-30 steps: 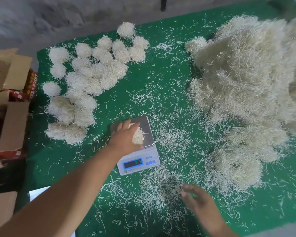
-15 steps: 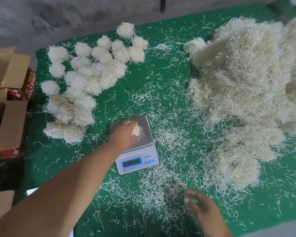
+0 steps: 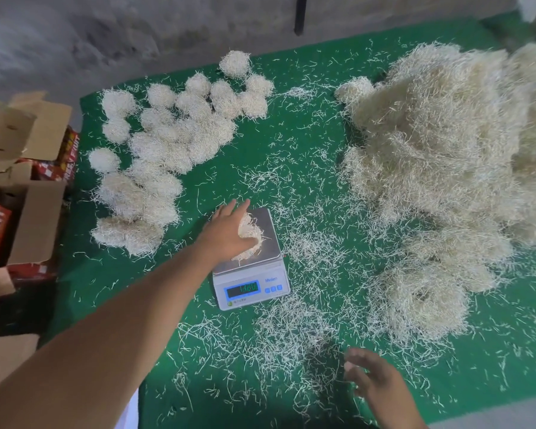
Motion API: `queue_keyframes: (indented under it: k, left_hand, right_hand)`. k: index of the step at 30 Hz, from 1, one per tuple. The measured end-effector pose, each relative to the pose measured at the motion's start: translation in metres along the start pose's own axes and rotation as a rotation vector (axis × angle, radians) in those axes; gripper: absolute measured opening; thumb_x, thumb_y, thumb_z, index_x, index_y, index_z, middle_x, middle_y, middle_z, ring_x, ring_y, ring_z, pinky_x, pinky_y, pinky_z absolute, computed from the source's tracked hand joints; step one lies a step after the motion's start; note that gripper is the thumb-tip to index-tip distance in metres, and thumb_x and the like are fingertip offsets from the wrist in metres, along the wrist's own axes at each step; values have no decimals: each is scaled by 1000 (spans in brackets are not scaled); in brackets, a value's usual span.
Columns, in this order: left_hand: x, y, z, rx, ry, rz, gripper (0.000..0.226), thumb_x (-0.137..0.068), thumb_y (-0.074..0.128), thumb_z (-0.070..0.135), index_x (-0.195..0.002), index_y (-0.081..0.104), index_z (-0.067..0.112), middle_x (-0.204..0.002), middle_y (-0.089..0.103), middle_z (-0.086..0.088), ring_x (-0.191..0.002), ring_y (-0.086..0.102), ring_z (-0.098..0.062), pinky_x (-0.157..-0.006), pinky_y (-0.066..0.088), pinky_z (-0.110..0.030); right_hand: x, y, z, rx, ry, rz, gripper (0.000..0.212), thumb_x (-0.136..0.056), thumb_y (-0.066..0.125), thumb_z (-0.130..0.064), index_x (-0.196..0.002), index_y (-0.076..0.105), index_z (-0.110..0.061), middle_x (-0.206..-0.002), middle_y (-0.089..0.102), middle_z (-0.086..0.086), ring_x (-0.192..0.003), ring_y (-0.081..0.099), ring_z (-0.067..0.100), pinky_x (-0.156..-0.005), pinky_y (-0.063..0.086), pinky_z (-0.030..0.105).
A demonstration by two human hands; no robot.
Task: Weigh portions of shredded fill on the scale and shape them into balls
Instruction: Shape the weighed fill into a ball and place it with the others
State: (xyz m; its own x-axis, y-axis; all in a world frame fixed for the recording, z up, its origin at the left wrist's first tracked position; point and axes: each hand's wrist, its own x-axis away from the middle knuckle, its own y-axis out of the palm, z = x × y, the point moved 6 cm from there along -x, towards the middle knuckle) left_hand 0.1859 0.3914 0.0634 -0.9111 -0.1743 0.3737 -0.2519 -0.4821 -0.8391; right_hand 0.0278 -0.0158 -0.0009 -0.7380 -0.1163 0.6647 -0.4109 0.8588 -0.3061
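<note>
Head view: left hand (image 3: 226, 233) lies flat-fingered on the fill portion (image 3: 250, 235) atop the scale (image 3: 251, 274), likely skewing the reading, while right hand (image 3: 373, 377) hovers loose, holding nothing

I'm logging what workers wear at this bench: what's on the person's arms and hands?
Nothing visible. The left hand and right hand are bare, with no gloves, rings or watch in view. Both forearms are bare too; no sleeve reaches into the picture.

Scale display (image 3: 242, 289) digits blurred, perhaps 14; fill heap (image 3: 446, 168) cut by right edge.
</note>
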Motion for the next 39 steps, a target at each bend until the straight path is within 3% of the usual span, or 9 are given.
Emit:
queue_keyframes:
  k: [3, 6, 14, 17, 20, 25, 28, 31, 39]
  left_hand:
    - [17, -15, -11, 174, -10, 292, 62, -97, 62, 50, -154, 44, 31, -158, 45, -1, -142, 48, -23, -113, 42, -44]
    - [34, -20, -26, 250, -58, 452, 46, -102, 57, 45, -142, 56, 24, -143, 60, -2, -123, 59, -18, -97, 44, -33]
    - [35, -14, -41, 279, -121, 325, 53, -101, 62, 44, -150, 50, 25, -152, 54, -4, -134, 55, -23, -111, 45, -46]
    - [29, -11, -43, 243, -172, 284, 51, -103, 60, 43, -150, 47, 29, -150, 56, -4, -107, 66, -10, -92, 53, -34]
    - [21, -13, -46, 242, -209, 287, 51, -104, 58, 41, -152, 44, 28, -143, 61, -5, -78, 59, 1, -66, 43, -20]
    - [2, -14, -53, 236, -297, 266, 80, -95, 71, 48, -159, 32, 19, -145, 52, -17, -124, 60, -32, -106, 50, -50]
    - [-15, -9, -58, 153, -385, 216, 95, -86, 78, 58, -158, 38, 12, -152, 35, -20, -137, 46, -39, -112, 42, -52]
    - [-24, 2, -62, 222, -447, 160, 97, -86, 79, 55, -159, 36, 7, -159, 37, -24, -144, 42, -41, -118, 37, -55]
    - [48, -31, -50, 817, -532, 641, 88, -95, 65, 57, -162, 27, 15, -167, 33, -11, -151, 36, -33, -121, 33, -52]
  right_hand:
    - [-4, -2, -1, -27, -18, -25, 33, -94, 74, -23, -126, 68, -27, -113, 77, -11, -90, 78, 15, -84, 66, 44]
    - [-6, -3, 2, -53, -32, -31, 32, -95, 72, -26, -127, 67, -29, -121, 75, -12, -96, 77, 9, -89, 65, 45]
    - [0, -8, 21, -55, -24, -8, 34, -96, 73, -20, -129, 68, -27, -120, 75, -10, -98, 77, 10, -87, 65, 38]
    - [6, -13, 28, -65, -9, 24, 33, -94, 76, -17, -126, 70, -24, -117, 77, -6, -95, 78, 14, -83, 66, 40]
    - [12, -17, 32, -59, 3, 42, 32, -93, 77, -13, -121, 72, -26, -113, 78, -9, -95, 78, 16, -85, 66, 46]
    - [14, -27, 44, -46, 36, 71, 32, -89, 79, -20, -119, 72, -29, -112, 78, -10, -98, 77, 15, -89, 65, 47]
    - [19, -34, 52, -75, 47, 96, 32, -93, 78, -18, -121, 73, -33, -112, 79, -10, -95, 78, 14, -85, 66, 45]
    - [26, -42, 56, -120, 73, 123, 30, -96, 75, -12, -116, 74, -34, -107, 80, -11, -89, 78, 12, -73, 65, 33]
    - [18, -44, -11, 18, 15, 74, 23, -99, 69, -25, -122, 69, -29, -111, 78, -11, -90, 76, 3, -80, 64, 30]
